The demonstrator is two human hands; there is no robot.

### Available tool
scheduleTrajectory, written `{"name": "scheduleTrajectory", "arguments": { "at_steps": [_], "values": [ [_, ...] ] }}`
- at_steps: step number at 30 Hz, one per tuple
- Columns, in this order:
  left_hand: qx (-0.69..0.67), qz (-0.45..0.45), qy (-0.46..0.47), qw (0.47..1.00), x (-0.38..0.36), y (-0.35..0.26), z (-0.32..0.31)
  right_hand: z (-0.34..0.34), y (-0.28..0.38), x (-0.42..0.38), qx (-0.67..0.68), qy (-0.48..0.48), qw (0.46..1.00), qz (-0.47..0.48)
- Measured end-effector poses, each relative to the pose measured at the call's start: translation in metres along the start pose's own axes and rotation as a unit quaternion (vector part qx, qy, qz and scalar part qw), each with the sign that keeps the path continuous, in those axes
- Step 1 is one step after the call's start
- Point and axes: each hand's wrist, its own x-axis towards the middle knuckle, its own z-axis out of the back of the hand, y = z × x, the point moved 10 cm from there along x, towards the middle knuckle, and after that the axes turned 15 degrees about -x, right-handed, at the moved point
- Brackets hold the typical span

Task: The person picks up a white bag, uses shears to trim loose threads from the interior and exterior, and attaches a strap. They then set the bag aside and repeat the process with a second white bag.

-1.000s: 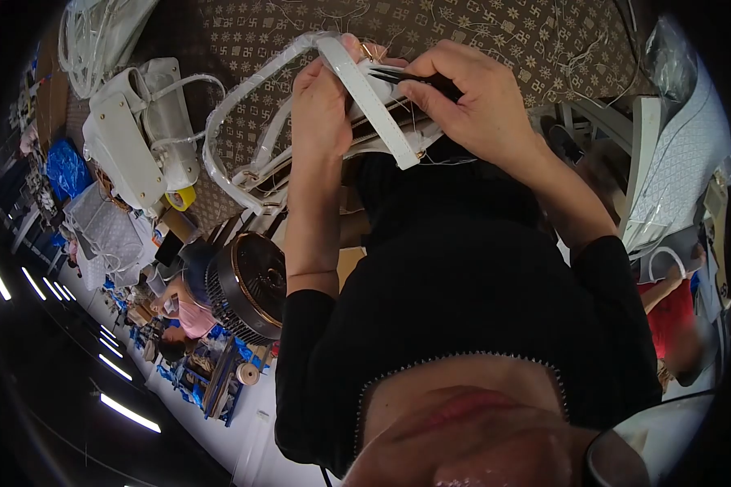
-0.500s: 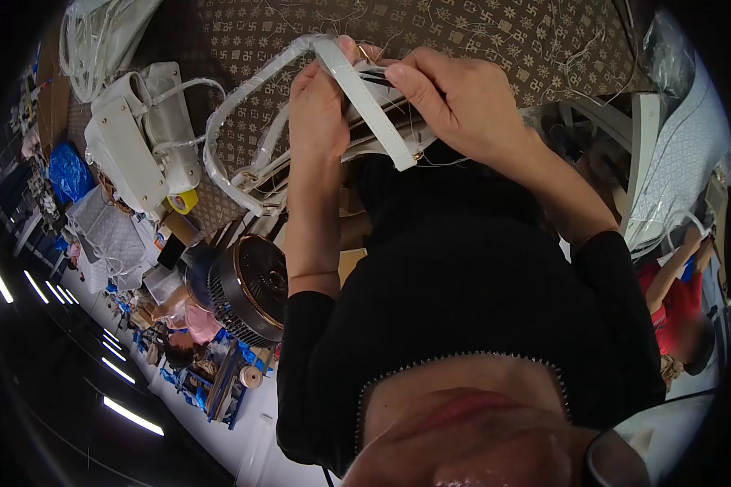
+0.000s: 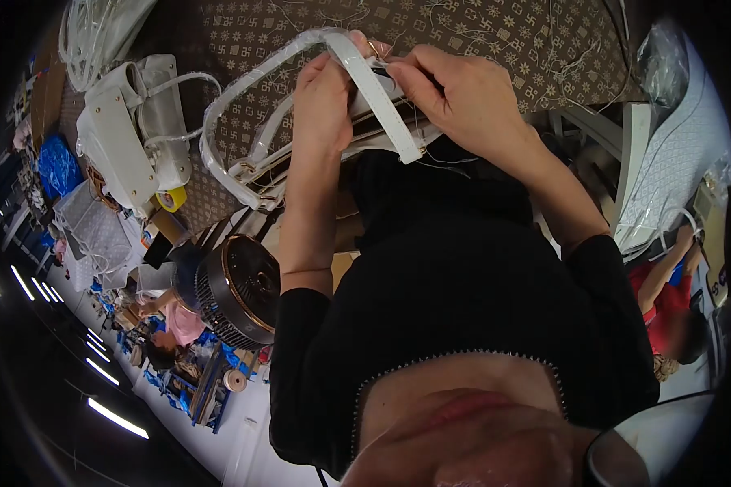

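Observation:
My left hand (image 3: 323, 105) is closed on the edge of a white handbag (image 3: 280, 174), near a strap with clear plastic wrapping (image 3: 219, 105). A white strap (image 3: 378, 97) crosses in front of the bag between my hands, with a small gold ring at its lower end. My right hand (image 3: 471, 101) pinches the bag's upper edge with thumb and forefinger, beside a small gold-coloured metal piece (image 3: 374, 50). The fingertips of my left hand are partly hidden by the strap.
A brown patterned cloth (image 3: 447, 20) with loose threads covers the table. Another white bag (image 3: 118, 142), yellow tape (image 3: 170, 200) and a black fan (image 3: 248, 280) are on the left. White quilted material (image 3: 674, 162) lies at right. People in pink (image 3: 185, 322) and red (image 3: 670, 316) work nearby.
The bag's crossing strap has shifted slightly right and up with both hands. The surroundings on the left appear moved a little left. Both hands keep their hold.

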Motion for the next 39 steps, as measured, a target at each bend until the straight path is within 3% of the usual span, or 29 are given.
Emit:
{"name": "scheduleTrajectory", "arguments": {
  "at_steps": [15, 18, 20, 23, 24, 26, 28, 30, 34, 39],
  "values": [
    [-0.001, -0.015, 0.030, 0.999, -0.003, 0.001, -0.004, -0.001, 0.002, 0.000, 0.021, 0.063, 0.998, 0.006],
    [-0.032, -0.023, 0.023, 0.999, -0.002, 0.001, -0.007, -0.011, -0.020, -0.002, 0.167, 0.132, 0.974, -0.082],
    [-0.035, -0.027, 0.019, 0.999, -0.002, -0.004, -0.007, 0.000, -0.017, -0.005, 0.309, 0.121, 0.934, -0.130],
    [-0.020, -0.031, 0.071, 0.997, 0.001, 0.001, -0.013, 0.003, 0.005, -0.010, 0.369, 0.076, 0.922, -0.086],
    [-0.033, -0.037, 0.066, 0.997, 0.004, 0.003, -0.006, -0.007, 0.002, -0.016, 0.301, 0.137, 0.938, -0.101],
    [0.020, -0.033, 0.109, 0.993, 0.004, 0.008, -0.007, -0.014, 0.000, -0.021, 0.330, 0.140, 0.926, -0.121],
    [0.004, -0.073, 0.083, 0.994, -0.008, -0.007, -0.007, -0.024, -0.005, -0.027, 0.359, 0.138, 0.912, -0.145],
    [-0.021, -0.119, 0.089, 0.989, -0.018, -0.024, -0.002, -0.017, -0.007, -0.025, 0.458, 0.047, 0.883, -0.096],
    [-0.108, -0.222, 0.064, 0.967, -0.041, -0.043, 0.009, -0.012, -0.011, -0.043, 0.512, 0.004, 0.858, -0.046],
    [-0.061, -0.292, 0.060, 0.952, -0.062, -0.048, 0.013, -0.014, -0.019, -0.057, 0.507, 0.022, 0.861, -0.043]
  ]
}}
